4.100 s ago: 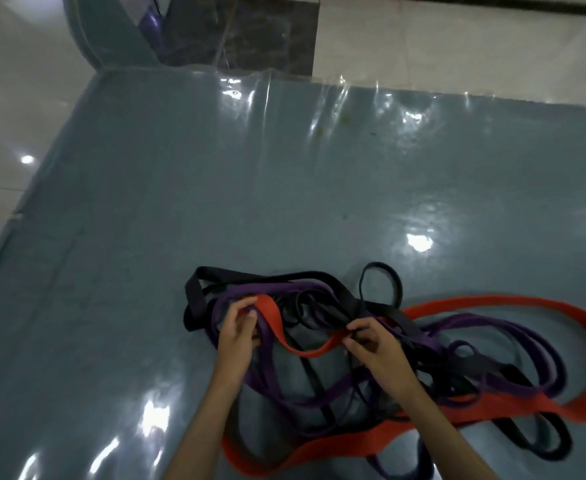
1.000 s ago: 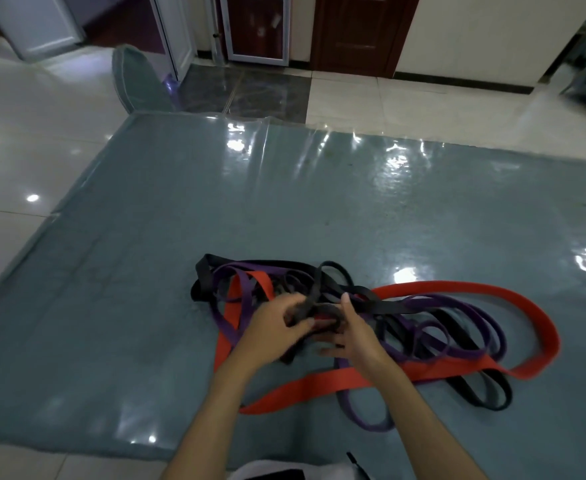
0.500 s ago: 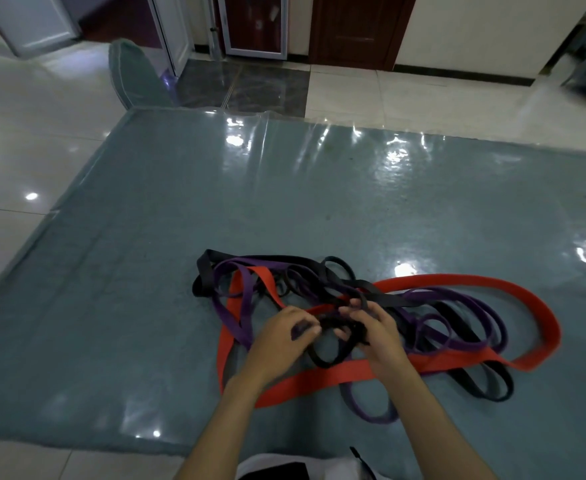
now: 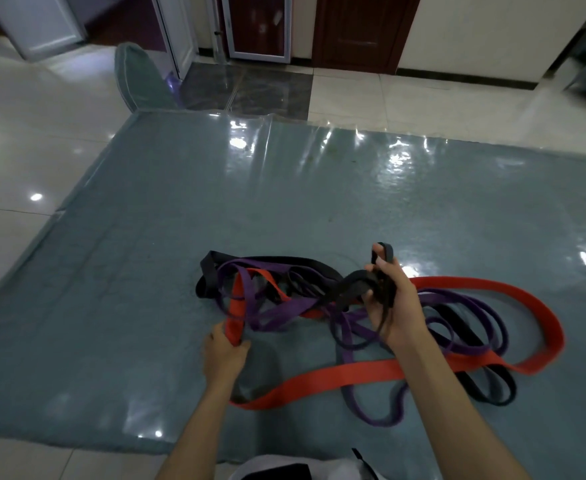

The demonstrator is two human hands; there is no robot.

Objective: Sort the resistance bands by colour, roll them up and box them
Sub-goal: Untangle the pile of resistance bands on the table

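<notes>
Landmark: the wide flat red rubber band (image 4: 485, 289), the biggest loop of the pile, which lies on the blue-grey mat under glossy clear plastic (image 4: 284, 188).
Left hand (image 4: 224, 355): at the left end of the red band, fingers curled around a raised fold of it and holding it just above the mat.
Right hand (image 4: 390, 299): above the middle of the red band, fingers clenched around a bunch of the narrow black rubber band (image 4: 352, 284); 1 small black loop stands up over the fingertips.
Purple bands: the thin purple rubber bands (image 4: 457, 327) lie inside the red loop and across it, woven with black strands; how many there are I cannot tell.
Box: none is in view.
Stage, as I judge it: sorting is only at the start, all 3 colours are tangled in 1 pile, nothing is rolled.
Risk 1: if the 2 hands pull apart, the black band may tighten around purple and red strands and make a knot, because the strands cross each other many times.
Risk 2: a stretched band may slip from the fingers and snap back to the hand.
Risk 3: the plastic looks slippery, so the whole pile may slide with the pull and not come apart.
Risk 4: a purple strand may ride up together with the black bunch and mix the colours.
</notes>
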